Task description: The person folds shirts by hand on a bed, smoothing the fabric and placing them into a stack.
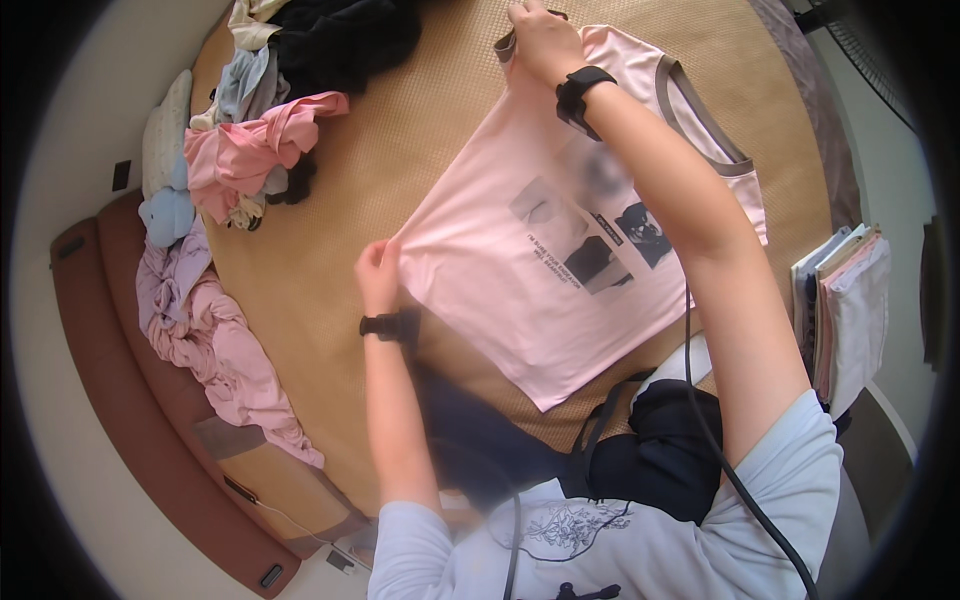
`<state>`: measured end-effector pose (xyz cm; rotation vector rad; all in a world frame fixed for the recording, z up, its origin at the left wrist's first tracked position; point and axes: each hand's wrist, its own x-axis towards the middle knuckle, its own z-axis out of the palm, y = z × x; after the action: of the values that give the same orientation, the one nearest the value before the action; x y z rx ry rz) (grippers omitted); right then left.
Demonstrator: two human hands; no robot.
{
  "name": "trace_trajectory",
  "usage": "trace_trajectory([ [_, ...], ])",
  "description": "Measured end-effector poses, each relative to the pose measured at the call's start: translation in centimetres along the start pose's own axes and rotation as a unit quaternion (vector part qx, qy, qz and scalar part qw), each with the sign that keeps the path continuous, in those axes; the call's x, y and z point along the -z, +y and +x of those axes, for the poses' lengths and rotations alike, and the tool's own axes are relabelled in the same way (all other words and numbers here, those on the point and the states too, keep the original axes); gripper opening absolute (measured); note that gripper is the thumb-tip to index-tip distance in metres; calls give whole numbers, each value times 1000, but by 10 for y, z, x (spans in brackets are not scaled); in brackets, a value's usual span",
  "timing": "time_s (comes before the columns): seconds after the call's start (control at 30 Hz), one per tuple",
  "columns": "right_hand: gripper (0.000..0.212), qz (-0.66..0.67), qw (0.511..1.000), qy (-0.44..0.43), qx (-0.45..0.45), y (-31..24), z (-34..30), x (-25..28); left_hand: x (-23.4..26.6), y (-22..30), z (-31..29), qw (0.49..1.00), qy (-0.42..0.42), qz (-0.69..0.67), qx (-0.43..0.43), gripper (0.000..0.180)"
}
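A pale pink T-shirt (470, 260) with grey-brown trim and dark printed pictures is spread before me, its neckline toward the right. My left hand (377, 272) pinches the shirt's left corner, and the fabric is pulled into a taut edge from there. At the far side, my right hand (545, 42) is closed on the trimmed sleeve end. My right forearm crosses over the shirt and hides part of the print. Each wrist wears a black band.
The shirt lies over a tan woven mat (400, 150). Heaped clothes (250, 150) lie at the far left, with a crumpled pink garment (235, 350) nearer. Folded clothes (850, 310) are stacked at the right. A black cable (715, 430) hangs beside my right arm; a fan (870, 50) stands far right.
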<state>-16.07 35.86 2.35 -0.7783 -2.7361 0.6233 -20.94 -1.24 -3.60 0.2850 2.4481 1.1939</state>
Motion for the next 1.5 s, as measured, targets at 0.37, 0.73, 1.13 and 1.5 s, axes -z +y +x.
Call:
trace_trajectory([
  [0.37,43,-16,994,-6,111,48,6,-66,-5,-1,6,996,69,34,-43,18],
  [0.73,52,-71,986,-78,126,35,11,-50,14,-13,21,979,-122,-107,122,15],
  [1.13,71,-76,985,-135,79,17,28,-48,5,-21,18,979,-96,-125,128,9],
  [1.5,67,-146,989,18,7,-13,22,-50,1,-2,14,979,-95,-116,137,14],
])
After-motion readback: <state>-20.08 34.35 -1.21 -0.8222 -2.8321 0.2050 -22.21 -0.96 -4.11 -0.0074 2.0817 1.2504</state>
